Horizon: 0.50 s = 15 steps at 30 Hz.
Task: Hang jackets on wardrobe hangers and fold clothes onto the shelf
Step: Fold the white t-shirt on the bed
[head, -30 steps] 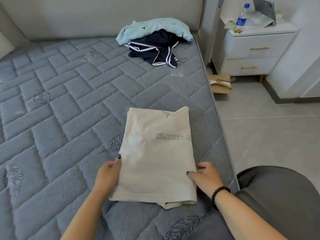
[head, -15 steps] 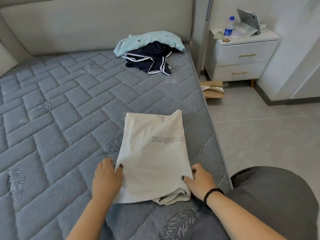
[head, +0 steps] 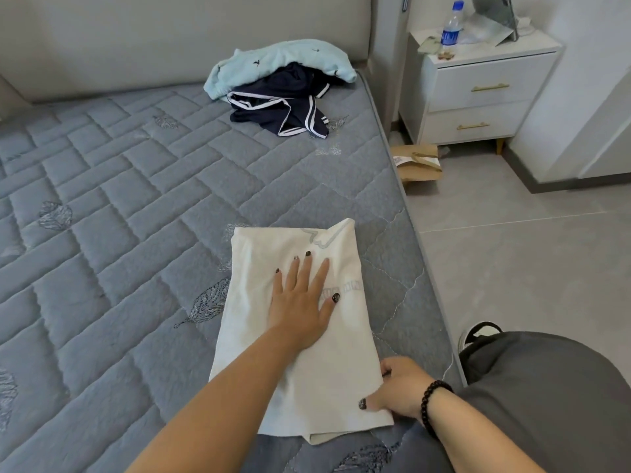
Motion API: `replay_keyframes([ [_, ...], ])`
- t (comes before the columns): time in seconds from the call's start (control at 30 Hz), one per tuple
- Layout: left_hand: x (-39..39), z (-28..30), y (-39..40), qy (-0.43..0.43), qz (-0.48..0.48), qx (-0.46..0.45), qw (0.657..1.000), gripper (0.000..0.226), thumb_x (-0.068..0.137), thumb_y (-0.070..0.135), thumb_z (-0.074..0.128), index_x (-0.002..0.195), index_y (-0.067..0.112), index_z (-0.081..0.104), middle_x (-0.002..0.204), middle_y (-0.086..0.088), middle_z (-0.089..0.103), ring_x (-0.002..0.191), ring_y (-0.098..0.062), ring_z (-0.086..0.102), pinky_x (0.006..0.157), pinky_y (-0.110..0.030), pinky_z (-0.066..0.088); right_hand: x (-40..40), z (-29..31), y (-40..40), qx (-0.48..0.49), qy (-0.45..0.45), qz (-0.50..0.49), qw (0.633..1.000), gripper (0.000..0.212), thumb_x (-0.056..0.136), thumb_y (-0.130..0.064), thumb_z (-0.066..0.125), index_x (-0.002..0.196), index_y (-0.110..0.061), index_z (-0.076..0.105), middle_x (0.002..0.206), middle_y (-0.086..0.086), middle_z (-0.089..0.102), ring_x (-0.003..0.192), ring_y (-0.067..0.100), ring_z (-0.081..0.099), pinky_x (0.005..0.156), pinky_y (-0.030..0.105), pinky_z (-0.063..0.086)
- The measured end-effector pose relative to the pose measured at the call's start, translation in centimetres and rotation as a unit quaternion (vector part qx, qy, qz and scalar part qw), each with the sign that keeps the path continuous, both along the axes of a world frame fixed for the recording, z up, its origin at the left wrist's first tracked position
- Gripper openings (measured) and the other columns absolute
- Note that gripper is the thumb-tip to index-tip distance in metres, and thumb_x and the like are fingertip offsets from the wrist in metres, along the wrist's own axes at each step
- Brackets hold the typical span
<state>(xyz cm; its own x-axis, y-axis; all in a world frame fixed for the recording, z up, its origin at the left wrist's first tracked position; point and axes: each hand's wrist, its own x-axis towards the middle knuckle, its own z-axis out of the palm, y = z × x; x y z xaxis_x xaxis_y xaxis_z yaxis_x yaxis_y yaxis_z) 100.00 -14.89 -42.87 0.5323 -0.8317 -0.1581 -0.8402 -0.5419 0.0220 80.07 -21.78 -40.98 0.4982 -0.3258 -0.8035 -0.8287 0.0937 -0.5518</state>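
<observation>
Your left hand [head: 300,302] lies spread flat on the folded white shirt [head: 300,336], low in the middle. Your right hand [head: 396,387] pinches its lower right edge.

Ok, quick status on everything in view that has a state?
white garment: partly folded, flat on mattress
left hand: fingers spread, pressing garment
right hand: gripping garment's near right edge
light blue garment: unfolded, heaped
navy garment: unfolded, partly under the blue one
nightstand drawers: both closed
water bottle: upright, capped
</observation>
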Motion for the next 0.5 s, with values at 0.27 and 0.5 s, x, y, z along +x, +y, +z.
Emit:
replay_keyframes([
  [0.27, 2.6, 1.3, -2.1, 0.049, -0.039, -0.005, 0.998, 0.062, 0.099, 0.052, 0.017, 0.153, 0.033, -0.006, 0.162, 0.000, -0.012, 0.149, -0.023, -0.013, 0.119, -0.053, -0.004, 1.5, 0.3, -0.1, -0.111, -0.051, -0.006, 0.992, 0.024, 0.075, -0.037, 0.074, 0.086, -0.025, 0.056, 0.089, -0.012, 0.064, 0.084, 0.006, 0.061, 0.076, 0.026, 0.053],
  [0.5, 4.8, -0.8, -9.9, 0.016, -0.026, 0.052, 0.998, 0.065, 0.093, 0.065, 0.004, 0.148, 0.041, -0.019, 0.161, 0.001, -0.017, 0.148, -0.025, -0.018, 0.111, -0.068, -0.007, 2.8, -0.9, -1.6, -0.063, -0.045, -0.008, 0.997, 0.017, 0.075, -0.025, 0.075, 0.082, -0.027, 0.059, 0.087, -0.013, 0.066, 0.081, 0.003, 0.062, 0.073, 0.021, 0.053],
])
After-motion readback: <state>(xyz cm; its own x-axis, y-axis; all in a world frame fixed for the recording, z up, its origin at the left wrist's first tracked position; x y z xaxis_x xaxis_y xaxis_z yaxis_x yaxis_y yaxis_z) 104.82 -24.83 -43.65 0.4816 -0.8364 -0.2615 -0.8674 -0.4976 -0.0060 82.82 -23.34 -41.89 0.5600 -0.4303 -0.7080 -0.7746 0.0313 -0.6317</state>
